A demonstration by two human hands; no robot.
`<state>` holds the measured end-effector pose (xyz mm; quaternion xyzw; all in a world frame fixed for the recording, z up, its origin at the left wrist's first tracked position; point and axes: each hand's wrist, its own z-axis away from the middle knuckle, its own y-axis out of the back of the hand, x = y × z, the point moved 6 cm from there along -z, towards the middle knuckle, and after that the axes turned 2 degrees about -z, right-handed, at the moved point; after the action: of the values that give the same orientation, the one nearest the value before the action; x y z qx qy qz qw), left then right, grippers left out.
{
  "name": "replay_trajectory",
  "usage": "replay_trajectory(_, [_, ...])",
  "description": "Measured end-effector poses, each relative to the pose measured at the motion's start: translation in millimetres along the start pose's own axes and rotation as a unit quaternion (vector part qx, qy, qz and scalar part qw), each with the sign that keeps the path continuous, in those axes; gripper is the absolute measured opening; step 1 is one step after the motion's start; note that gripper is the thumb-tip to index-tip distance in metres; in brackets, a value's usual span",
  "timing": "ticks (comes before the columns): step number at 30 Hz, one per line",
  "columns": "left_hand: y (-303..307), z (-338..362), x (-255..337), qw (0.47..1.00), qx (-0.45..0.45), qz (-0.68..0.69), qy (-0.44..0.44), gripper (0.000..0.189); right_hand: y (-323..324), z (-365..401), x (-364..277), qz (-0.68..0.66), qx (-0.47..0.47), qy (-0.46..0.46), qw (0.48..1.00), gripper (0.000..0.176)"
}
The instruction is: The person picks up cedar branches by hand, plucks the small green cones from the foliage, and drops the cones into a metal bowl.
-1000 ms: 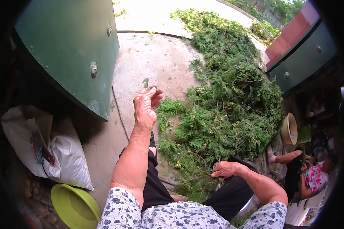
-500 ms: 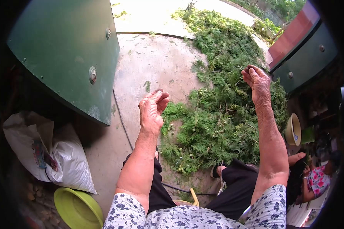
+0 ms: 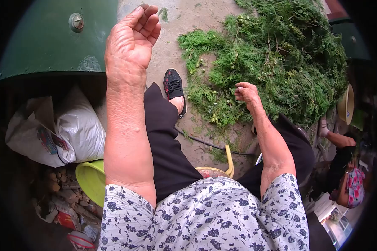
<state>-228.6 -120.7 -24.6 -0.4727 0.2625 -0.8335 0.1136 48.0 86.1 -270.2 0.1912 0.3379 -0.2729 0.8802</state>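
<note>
My left hand is raised in front of me, palm up, fingers loosely curled and apart, with nothing in it. My right hand hangs lower, fingertips pinched together just above the near edge of a big heap of green leafy branches spread on the concrete ground. Whether a small sprig sits between those fingers I cannot tell. I sit with black trousers and a black shoe stretched toward the heap.
A green metal door stands at the left. White sacks and a lime-green basin lie below it by firewood. A yellow-handled basket sits by my knees. Another person sits at the right near a straw hat.
My view tilted down. The right hand dropped from high over the heap to its near edge. The left hand stayed raised and now looks closer.
</note>
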Motion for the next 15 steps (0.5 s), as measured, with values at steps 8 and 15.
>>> replay_trajectory(8, [-6.7,1.9,-4.0,0.995,-0.074,-0.060,0.007,0.020,-37.7,-43.4,95.6,0.077,0.006,-0.062,0.995,0.015])
replay_trajectory(15, [-17.3,10.3,-11.8,0.992,-0.091,-0.088,0.017,0.021,-86.7,-64.3,102.4,0.023,0.026,-0.083,0.996,0.032])
